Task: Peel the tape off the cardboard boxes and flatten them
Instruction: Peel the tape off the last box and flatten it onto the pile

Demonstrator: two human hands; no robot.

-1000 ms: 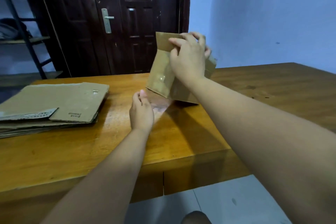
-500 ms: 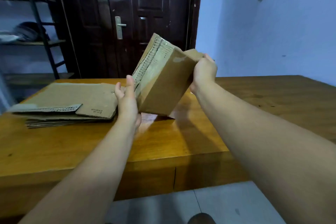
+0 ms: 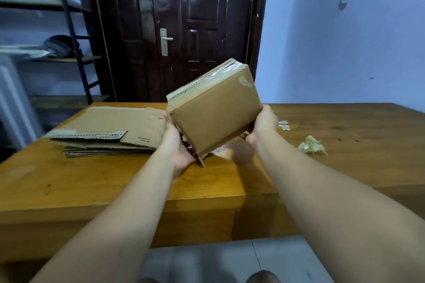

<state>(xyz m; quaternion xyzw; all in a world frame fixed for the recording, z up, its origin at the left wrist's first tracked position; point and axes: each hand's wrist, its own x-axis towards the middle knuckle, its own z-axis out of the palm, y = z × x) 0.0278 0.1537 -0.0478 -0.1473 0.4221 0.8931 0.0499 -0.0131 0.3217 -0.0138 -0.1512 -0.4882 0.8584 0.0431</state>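
A small brown cardboard box [image 3: 216,112] is held tilted above the wooden table [image 3: 115,181], with clear tape along its upper edge. My left hand [image 3: 177,145] grips its lower left corner, and my right hand [image 3: 264,124] holds its right side. One lower flap sticks out beneath the box. A pile of flattened cardboard boxes [image 3: 110,131] lies on the table to the left.
A crumpled ball of peeled tape [image 3: 311,145] lies on the table to the right, with small tape bits [image 3: 284,124] behind my right hand. A dark door [image 3: 184,30] stands behind the table, and a metal shelf rack [image 3: 64,30] at the left.
The box was lifted off the table and turned; both hands now hold it from the sides. The camera has tilted up and the view has shifted.
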